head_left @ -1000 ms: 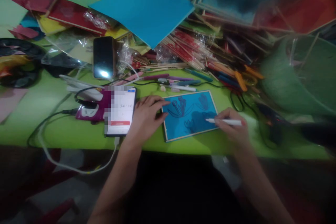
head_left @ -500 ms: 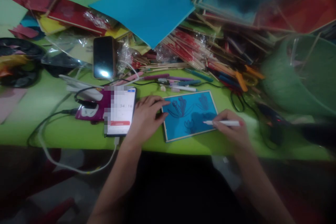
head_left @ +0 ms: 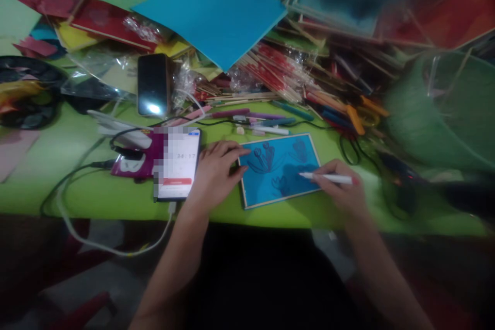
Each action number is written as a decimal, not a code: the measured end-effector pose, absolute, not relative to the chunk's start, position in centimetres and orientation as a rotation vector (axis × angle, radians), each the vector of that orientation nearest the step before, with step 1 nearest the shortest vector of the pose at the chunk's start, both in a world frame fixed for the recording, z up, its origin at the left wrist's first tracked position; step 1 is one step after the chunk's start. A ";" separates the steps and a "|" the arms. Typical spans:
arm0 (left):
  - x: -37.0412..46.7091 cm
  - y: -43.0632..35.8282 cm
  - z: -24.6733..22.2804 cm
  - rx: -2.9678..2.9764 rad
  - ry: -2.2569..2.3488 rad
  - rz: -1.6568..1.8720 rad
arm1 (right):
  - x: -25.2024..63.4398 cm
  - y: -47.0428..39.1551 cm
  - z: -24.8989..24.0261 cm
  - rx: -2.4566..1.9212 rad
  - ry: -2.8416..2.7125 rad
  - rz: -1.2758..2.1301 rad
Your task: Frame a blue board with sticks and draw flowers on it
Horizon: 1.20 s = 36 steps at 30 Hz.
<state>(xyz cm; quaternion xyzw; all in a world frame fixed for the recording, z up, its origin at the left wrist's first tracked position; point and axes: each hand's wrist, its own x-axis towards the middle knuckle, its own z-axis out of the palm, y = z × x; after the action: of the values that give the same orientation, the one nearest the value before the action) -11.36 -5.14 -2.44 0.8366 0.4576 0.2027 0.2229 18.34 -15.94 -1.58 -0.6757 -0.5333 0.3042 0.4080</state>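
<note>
A small blue panel with a pale wooden edge lies slightly tilted on the green table, bearing dark line drawings of tulip-like flowers. My right hand is closed round a white felt-tip pen with a pinkish end. The pen's tip points left, over or on the panel's right half; contact cannot be made out. Resting at the panel's left edge, my left hand has its thumb and forefinger apart, with the fingertips touching the border. Just left of that hand lies a lit phone showing a timer.
Several pens lie behind the panel. A dark phone, a purple power strip and cables are at the left. A green bucket stands at the right. Blue card and bundled sticks cover the back.
The pen tip has shifted slightly up and left over the panel, my right hand moving with it. My left hand and the panel stay put. The phone's timer reads one second more.
</note>
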 end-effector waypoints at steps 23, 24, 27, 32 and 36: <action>-11.4 -5.2 -2.5 2.324 1.266 0.569 | 18.0 -15.6 -1.2 -1.730 -1.383 0.783; -11.4 -5.2 -2.5 2.325 1.266 0.572 | 17.9 -15.5 -1.1 -1.733 -1.383 0.779; -11.4 -5.2 -2.5 2.322 1.268 0.568 | 17.6 -15.4 -0.9 -1.755 -1.380 0.748; -11.4 -5.1 -2.5 2.311 1.263 0.561 | 17.7 -15.4 -1.1 -1.765 -1.362 0.720; -11.4 -5.1 -2.5 2.305 1.266 0.568 | 17.8 -15.5 -1.3 -1.789 -1.313 0.716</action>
<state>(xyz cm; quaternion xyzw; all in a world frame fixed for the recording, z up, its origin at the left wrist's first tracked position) -11.37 -5.13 -2.53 0.8351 0.4585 0.2059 0.2236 17.82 -15.52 -1.25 -0.7051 -0.5175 0.2821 0.3942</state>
